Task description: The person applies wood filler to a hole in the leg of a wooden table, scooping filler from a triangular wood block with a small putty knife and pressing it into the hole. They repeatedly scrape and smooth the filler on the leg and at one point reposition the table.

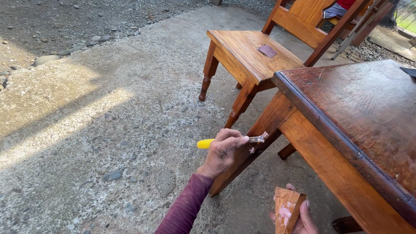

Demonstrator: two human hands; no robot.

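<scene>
My left hand (221,154), in a maroon sleeve, grips a small tool with a yellow handle (204,143). Its tip (258,139) rests against the slanted leg (268,125) of a dark-topped wooden table (368,112), where pale smears show. At the bottom edge my right hand (307,222) holds a small wooden piece (286,208) smeared with pale paste, below the table's side rail.
A wooden chair (242,54) stands beyond the table with a small brown flat pad (267,50) on its seat. Another person's clothing (342,6) shows behind the chair back. The ground is rough concrete (108,130) with gravel (65,26) at the far left.
</scene>
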